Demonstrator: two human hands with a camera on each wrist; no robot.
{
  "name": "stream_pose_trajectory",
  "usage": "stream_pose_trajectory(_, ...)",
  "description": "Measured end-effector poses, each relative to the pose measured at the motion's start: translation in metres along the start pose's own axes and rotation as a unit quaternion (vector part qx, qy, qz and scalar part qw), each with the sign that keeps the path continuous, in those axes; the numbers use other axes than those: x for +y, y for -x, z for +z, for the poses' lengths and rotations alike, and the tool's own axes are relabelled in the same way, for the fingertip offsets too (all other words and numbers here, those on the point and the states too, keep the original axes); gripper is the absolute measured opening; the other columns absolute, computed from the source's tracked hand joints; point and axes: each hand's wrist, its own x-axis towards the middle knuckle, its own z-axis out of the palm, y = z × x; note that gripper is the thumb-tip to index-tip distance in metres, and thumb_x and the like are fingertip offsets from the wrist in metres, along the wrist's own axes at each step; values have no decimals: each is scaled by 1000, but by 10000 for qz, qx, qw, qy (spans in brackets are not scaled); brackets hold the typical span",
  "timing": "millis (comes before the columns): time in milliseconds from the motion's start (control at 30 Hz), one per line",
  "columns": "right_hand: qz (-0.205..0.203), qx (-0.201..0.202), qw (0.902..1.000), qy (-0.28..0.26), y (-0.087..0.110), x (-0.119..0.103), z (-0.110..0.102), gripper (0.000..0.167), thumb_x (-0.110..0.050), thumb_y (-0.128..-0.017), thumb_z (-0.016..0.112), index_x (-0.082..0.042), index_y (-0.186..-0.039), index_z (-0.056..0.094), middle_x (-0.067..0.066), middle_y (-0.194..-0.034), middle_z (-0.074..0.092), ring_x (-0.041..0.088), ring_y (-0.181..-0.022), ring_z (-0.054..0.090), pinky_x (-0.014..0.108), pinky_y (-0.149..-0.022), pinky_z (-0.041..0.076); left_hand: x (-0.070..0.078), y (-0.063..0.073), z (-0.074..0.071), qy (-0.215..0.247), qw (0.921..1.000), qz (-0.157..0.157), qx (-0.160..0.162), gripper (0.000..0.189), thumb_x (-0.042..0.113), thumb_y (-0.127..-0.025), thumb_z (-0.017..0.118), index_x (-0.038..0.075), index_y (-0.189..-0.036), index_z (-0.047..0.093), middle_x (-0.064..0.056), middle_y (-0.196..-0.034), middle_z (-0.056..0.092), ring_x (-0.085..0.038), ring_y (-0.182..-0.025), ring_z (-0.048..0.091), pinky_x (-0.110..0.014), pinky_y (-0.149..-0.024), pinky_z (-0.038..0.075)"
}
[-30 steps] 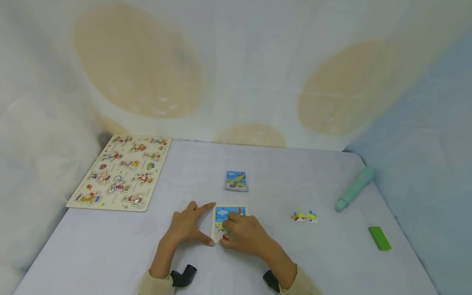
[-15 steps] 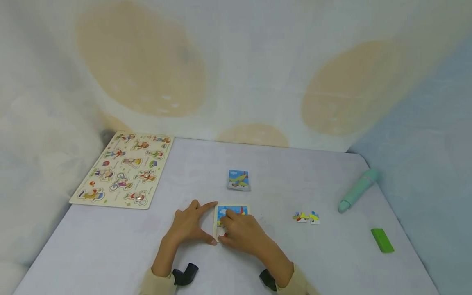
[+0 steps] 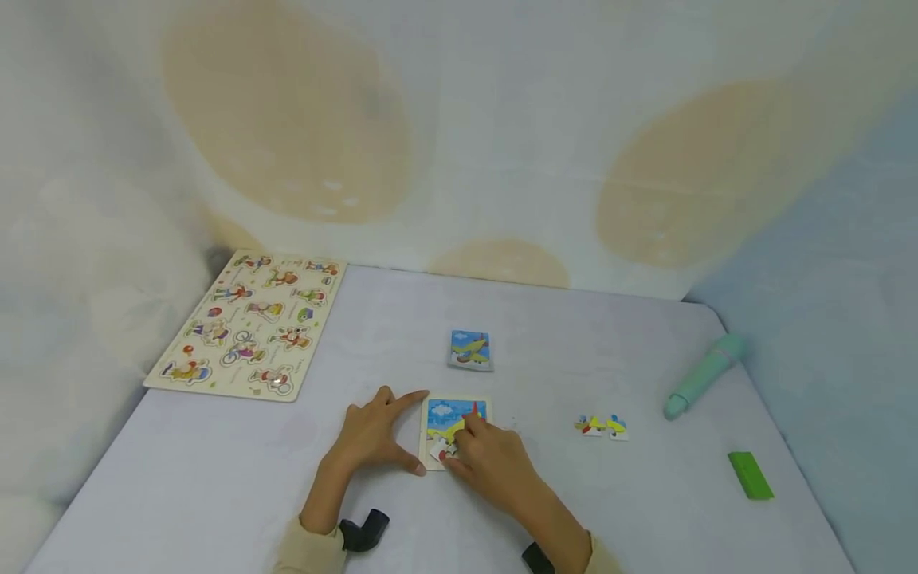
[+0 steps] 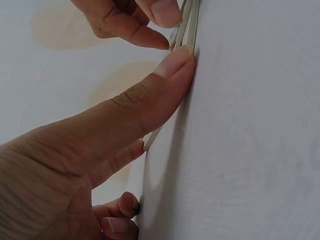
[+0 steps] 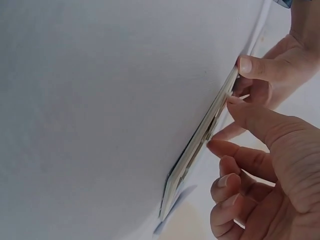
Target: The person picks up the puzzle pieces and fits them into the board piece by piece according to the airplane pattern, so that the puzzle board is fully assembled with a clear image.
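Note:
In the head view a small jigsaw board point(image 3: 425, 434) with a yellow aeroplane picture lies flat in front of me. My left hand point(image 3: 371, 434) spreads index finger and thumb along its left side, their tips touching the two corners. In the left wrist view the thumb point(image 4: 175, 65) presses the board's edge. My right hand point(image 3: 495, 461) is over the board's right part, thumb and index finger pinching a white-and-red puzzle piece point(image 3: 438, 453) that sits askew in the lower part. In the right wrist view the right hand's other fingers point(image 5: 227, 200) are curled.
A finished-looking aeroplane picture block point(image 3: 470, 351) lies behind the board. Loose puzzle pieces point(image 3: 602, 426) are to the right. Further right are a mint-green tube-shaped object point(image 3: 706, 376) and a green block point(image 3: 751, 476). A large figure puzzle board point(image 3: 247, 327) occupies the back left.
My right hand has shifted slightly right across the board, uncovering more of the picture and the askew piece. The left hand keeps its place at the board's left side; the view has shifted a little.

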Motion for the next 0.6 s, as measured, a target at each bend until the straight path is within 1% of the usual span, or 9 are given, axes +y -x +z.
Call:
stream_pose_trajectory(167,-146,48,9998,-135,-2,-2,4,27,-35,-87,75,-10,-97,77,-2,-84,58,6,-64,53,18,-55,46,0,0,1,15,10000,7,2,105,52,-48,95,30,-142,54,0,-90,43,-17,-71,40,-35,-66,26)
stream_pose_trajectory(267,-247,168,9995,-108,-2,-3,6,25,-34,-89,74,-11,-98,77,-2,-84,58,6,-61,53,18,-53,45,0,0,1,14,10000,23,32,105,53,-48,95,30,-142,54,0,-90,43,-16,-72,40,-35,-67,26)
stream_pose_trajectory(400,-303,275,9991,78,-1,-4,7,30,-35,-88,74,-11,-106,76,-1,-88,60,6,-61,56,19,-53,46,0,1,1,11,10000,10,54,104,53,-48,95,31,-142,54,1,-90,42,-16,-72,41,-35,-67,26)
stream_pose_trajectory(500,-376,135,9992,54,2,-7,4,37,-38,-88,74,-13,-115,73,-2,-89,59,5,-60,54,17,-51,42,0,1,1,5,10000,-7,53,104,53,-48,95,31,-142,54,1,-90,42,-16,-73,41,-35,-67,26)
stream_pose_trajectory(600,-486,-163,9987,54,7,-11,2,45,-48,-90,69,-18,-124,70,-2,-90,58,4,-60,52,17,-48,36,0,0,1,-22,10000,-22,23,105,54,-48,94,31,-142,54,1,-90,42,-16,-73,41,-35,-67,26)
